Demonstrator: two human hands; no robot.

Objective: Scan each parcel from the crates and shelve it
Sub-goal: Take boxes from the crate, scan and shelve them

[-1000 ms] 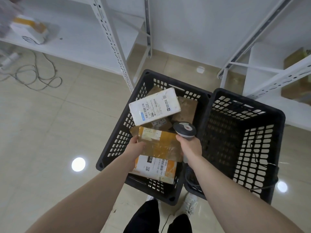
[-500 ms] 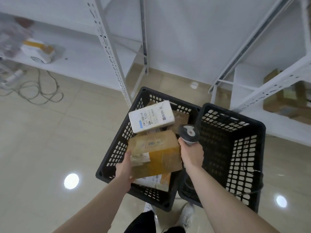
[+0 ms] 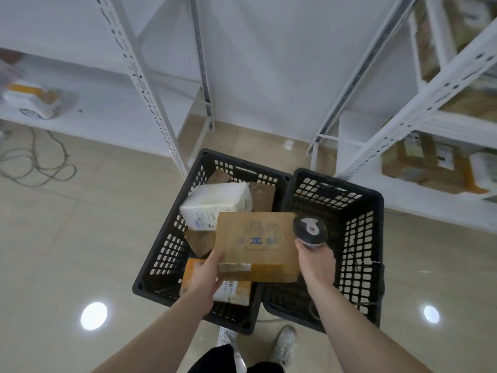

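We are holding a brown cardboard parcel (image 3: 255,244) above the left black plastic crate (image 3: 166,254), our left hand (image 3: 205,275) gripping its near-left corner so a face turns toward the grey handheld scanner (image 3: 309,231) clasped in our right hand (image 3: 316,262). The blue print on the upturned face is too blurred to read, and we are seeing no barcode there.

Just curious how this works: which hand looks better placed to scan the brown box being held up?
Likely the right hand: it already grips the scanner right beside the cardboard box. The left hand is busy holding that box above the left crate.
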